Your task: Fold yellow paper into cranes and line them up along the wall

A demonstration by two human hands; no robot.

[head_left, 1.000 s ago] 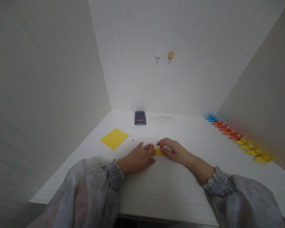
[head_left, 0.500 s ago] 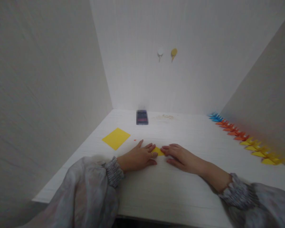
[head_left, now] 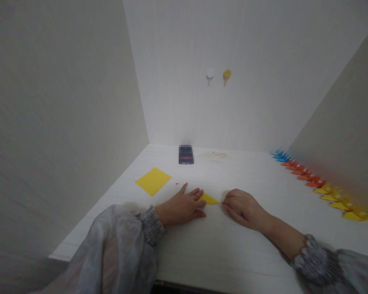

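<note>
My left hand point(head_left: 184, 207) lies with fingers spread across a folded piece of yellow paper point(head_left: 210, 199), pressing it to the white table. A pointed corner of this paper shows to the right of my fingers; the rest is hidden under them. Just off that corner is my right hand point(head_left: 245, 208), its fingers curled and drawn together, with nothing visible in them. A flat yellow paper square point(head_left: 153, 181) rests on the table beyond my left hand, to the left. Near my left fingertips is a tiny orange scrap point(head_left: 177, 183).
Along the right side runs a row of folded paper figures: blue ones point(head_left: 281, 155), orange-red ones point(head_left: 303, 172) and yellow ones point(head_left: 340, 200). A dark blurred object point(head_left: 186, 155) is at the back of the table point(head_left: 233, 253). Two hooks, white point(head_left: 210, 76) and yellow point(head_left: 227, 74), are on the back wall.
My right hand has moved right, off the folded yellow paper, and its fingers have curled in. More of the paper's pointed corner shows. The whole view has shifted slightly.
</note>
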